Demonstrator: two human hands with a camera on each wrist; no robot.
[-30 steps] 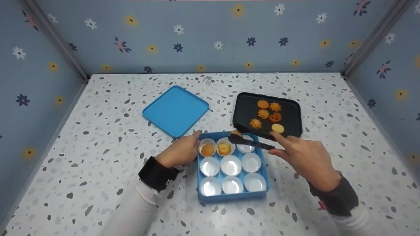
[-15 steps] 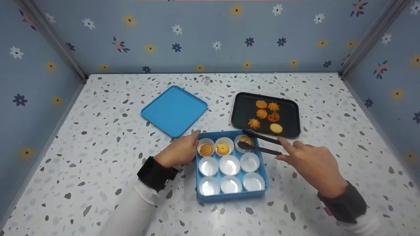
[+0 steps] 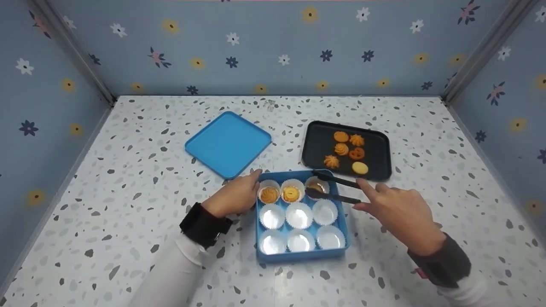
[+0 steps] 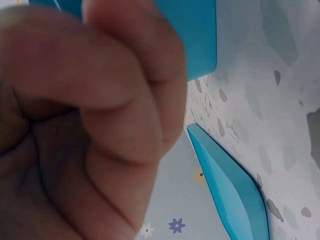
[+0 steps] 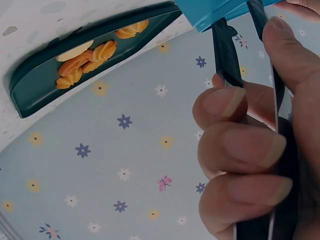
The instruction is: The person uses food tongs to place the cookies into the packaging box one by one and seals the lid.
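Right hand (image 3: pixel 399 211): pinches black tongs (image 3: pixel 335 187), arms spread over a cookie (image 3: pixel 316 186).
Left hand (image 3: pixel 234 197): curled fingers resting against the blue box (image 3: pixel 301 251).

A blue lid (image 3: pixel 228 144) lies flat on the speckled table (image 3: pixel 128 170).

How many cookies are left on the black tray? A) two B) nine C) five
C: five cookies lie on the black tray, beyond the blue box of paper cups.
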